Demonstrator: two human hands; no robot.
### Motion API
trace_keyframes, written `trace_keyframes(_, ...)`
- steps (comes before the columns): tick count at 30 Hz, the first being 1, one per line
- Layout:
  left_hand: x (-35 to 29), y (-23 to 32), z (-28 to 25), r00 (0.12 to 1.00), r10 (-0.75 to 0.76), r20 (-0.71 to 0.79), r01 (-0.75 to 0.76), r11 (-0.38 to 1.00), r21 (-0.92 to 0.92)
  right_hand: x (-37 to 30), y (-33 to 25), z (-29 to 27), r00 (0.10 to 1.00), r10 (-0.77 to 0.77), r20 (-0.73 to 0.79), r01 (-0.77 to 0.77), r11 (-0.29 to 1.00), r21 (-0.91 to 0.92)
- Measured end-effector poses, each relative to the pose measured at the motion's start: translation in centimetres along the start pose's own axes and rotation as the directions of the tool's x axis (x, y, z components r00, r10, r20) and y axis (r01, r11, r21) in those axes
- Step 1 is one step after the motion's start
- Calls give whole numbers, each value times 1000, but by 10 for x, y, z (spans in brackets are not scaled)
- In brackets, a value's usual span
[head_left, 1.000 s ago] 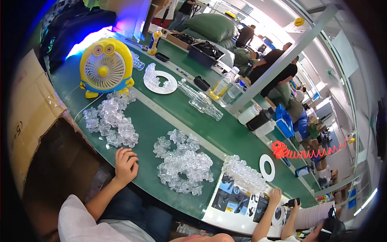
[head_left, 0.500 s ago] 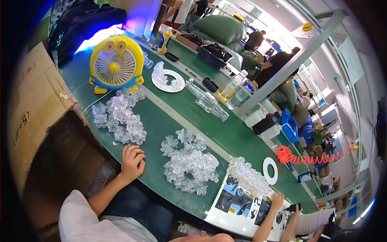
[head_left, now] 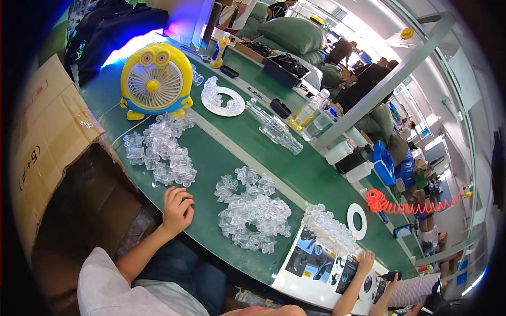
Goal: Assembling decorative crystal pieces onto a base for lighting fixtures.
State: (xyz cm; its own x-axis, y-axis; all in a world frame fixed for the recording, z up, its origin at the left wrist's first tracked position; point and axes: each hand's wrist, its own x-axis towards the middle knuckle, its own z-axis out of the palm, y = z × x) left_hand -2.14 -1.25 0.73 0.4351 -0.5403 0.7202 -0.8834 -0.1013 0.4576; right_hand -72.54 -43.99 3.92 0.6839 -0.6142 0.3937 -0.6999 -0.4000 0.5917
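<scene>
My left hand (head_left: 178, 210) rests on the near edge of the green table, fingers loosely apart and slightly bent, with nothing in them. Just beyond it lies a heap of clear plastic parts (head_left: 167, 147). To its right is a larger heap of the same clear parts (head_left: 253, 213). At the lower right, my right hand (head_left: 365, 259) lies on a white printed box (head_left: 311, 258), its fingers seemingly stretched out beside a row of clear parts (head_left: 329, 231). Close to it, another person's hand (head_left: 392, 283) holds a small black object (head_left: 389, 276) too small to identify.
A yellow fan (head_left: 154, 81) stands at the far left beside an open cardboard box (head_left: 52, 137). Farther back are a white ring (head_left: 232, 113) bearing clear parts, a long clear assembly (head_left: 274, 126) and several bottles (head_left: 311, 110). A second white ring (head_left: 357, 221) and a red coiled hose (head_left: 400, 204) are at right.
The whole scene has shifted slightly to the right in the picture. Both my hands keep their places on the table and the box.
</scene>
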Motion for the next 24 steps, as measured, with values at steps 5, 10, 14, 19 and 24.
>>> trace_keyframes(5, -7, 4, -11, 1000, -18, 20, 16, 997, 78, 32, -48, -5, 997, -64, 37, 66, 996, -60)
trace_keyframes(10, 3, 0, -1, 1000, 10, 14, -10, 1000, -5, 1, 3, 2, 1000, 7, -22, -7, 1000, 2)
trace_keyframes(14, -2, 3, -5, 1000, 1, 24, -2, 999, 49, 18, -34, -3, 999, -21, 31, 23, 997, -77)
trace_keyframes(19, -1, 1, -3, 1000, -5, 8, 5, 1000, 8, 14, -23, -16, 997, 27, 77, -19, 995, -103)
trace_keyframes(24, -3, 2, -5, 1000, -21, 11, 20, 1000, 20, 22, -35, -15, 984, 62, 168, -47, 994, -96)
